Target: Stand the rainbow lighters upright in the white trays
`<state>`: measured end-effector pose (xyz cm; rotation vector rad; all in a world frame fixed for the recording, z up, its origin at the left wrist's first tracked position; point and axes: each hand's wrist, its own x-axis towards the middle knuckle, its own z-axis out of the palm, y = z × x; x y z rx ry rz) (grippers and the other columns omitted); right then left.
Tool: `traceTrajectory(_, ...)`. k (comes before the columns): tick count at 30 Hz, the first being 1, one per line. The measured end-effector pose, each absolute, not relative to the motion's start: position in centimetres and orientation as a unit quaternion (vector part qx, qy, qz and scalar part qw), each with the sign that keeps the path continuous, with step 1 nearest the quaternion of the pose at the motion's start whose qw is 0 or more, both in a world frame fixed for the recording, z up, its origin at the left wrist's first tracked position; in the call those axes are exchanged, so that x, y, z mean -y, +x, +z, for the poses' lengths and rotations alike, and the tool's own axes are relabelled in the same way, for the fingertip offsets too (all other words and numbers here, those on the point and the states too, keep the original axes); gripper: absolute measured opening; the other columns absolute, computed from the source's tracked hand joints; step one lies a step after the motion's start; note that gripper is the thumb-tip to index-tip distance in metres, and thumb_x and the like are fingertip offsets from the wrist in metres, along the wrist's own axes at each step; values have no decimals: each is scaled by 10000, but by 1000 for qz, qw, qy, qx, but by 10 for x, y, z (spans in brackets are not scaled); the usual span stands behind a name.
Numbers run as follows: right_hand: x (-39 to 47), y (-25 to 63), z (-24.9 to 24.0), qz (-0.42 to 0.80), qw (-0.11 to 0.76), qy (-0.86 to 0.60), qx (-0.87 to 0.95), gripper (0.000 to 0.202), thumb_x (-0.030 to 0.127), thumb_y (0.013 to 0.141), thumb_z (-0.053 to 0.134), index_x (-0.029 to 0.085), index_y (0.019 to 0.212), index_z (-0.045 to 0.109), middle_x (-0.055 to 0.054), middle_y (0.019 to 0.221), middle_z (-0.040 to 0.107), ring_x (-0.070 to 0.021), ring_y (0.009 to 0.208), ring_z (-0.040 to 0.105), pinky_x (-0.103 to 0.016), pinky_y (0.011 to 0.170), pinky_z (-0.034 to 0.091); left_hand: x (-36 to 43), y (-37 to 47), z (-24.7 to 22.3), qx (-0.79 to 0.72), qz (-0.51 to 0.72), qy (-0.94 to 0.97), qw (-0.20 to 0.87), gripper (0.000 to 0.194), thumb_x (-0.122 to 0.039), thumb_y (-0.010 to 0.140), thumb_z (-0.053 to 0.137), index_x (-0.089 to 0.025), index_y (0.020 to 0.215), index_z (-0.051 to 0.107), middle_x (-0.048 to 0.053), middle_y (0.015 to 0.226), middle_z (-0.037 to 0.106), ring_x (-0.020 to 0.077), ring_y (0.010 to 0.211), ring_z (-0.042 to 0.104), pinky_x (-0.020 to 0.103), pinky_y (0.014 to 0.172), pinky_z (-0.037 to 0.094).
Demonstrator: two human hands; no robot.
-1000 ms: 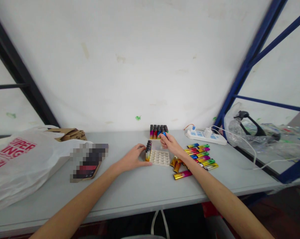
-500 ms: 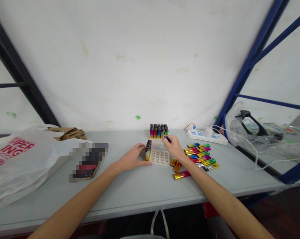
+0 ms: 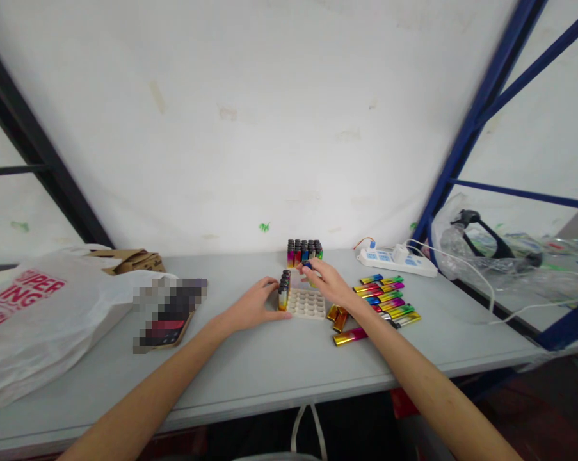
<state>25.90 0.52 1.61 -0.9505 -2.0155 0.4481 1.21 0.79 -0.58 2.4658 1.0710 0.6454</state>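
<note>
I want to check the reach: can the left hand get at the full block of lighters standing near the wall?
Probably yes. The left hand rests beside the white tray; the full block of lighters stands just beyond, though the right hand hovers partly between.

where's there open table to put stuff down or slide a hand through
Bare table runs along the near edge, between the two forearms and in front of the tray. Another open patch lies between the blurred item and the left hand. It is crowded right of the tray, where loose lighters lie beside the right hand.
</note>
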Motion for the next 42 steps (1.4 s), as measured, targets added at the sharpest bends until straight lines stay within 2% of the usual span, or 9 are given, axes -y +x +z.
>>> traceTrajectory(3,-10,260,10,114,368,-389,836,437,534,1043,386,216,768,504,-30,776,569,-178,740,517,-305,731,405,-8,12,-6,-381,231,876,185,712,-635,731,784,-193,1268,635,127,1313,596,332,1230,593,449,1126,445)
traceTrajectory(7,-11,259,5,121,332,-423,834,432,516,1053,386,218,758,493,-1,673,571,-158,628,499,-282,640,354,-8,12,-7,-378,231,877,187,700,-635,740,779,-209,1275,628,119,1316,594,319,1229,590,445,1128,442)
traceTrajectory(14,-12,260,4,141,328,-411,839,355,471,1046,436,211,830,544,-40,763,667,-186,700,574,-283,660,386,-7,12,-5,-379,227,877,190,689,-626,742,784,-222,1277,622,119,1317,592,324,1225,584,461,1121,447)
traceTrajectory(20,-20,256,-5,97,293,-367,877,332,437,1062,409,188,943,595,-74,914,674,-197,813,585,-310,774,440,-8,11,-9,-368,242,878,186,698,-629,736,786,-222,1279,625,110,1298,596,313,1213,588,450,1117,443)
traceTrajectory(25,-22,258,-7,64,250,-374,891,288,406,1028,509,161,961,645,-113,961,679,-230,905,600,-352,849,457,-8,11,-8,-373,231,879,187,697,-626,743,781,-208,1277,622,118,1311,587,311,1218,587,449,1123,436)
traceTrajectory(29,-16,282,15,95,291,-386,870,282,404,1020,519,191,1076,694,-103,1056,710,-228,972,631,-357,892,468,-7,11,-7,-377,227,879,182,691,-636,752,765,-204,1271,622,118,1304,591,315,1216,589,443,1117,445)
traceTrajectory(32,-7,313,36,128,297,-418,849,292,428,986,560,202,1038,737,-92,1035,739,-221,890,660,-349,839,491,-9,11,-9,-377,227,879,181,709,-667,744,751,-211,1271,622,117,1314,591,323,1217,590,440,1113,449)
traceTrajectory(36,6,348,47,186,217,-443,850,301,470,913,644,216,1018,768,-89,1015,757,-244,889,678,-349,817,508,-11,11,-11,-368,230,882,182,719,-693,736,742,-211,1257,629,119,1316,587,321,1221,587,434,1122,439)
traceTrajectory(42,-2,351,22,115,185,-499,839,242,377,874,702,171,992,752,-116,899,753,-251,805,675,-344,779,485,-9,11,-8,-378,226,878,185,715,-691,728,747,-207,1242,632,119,1307,585,321,1216,589,425,1111,445)
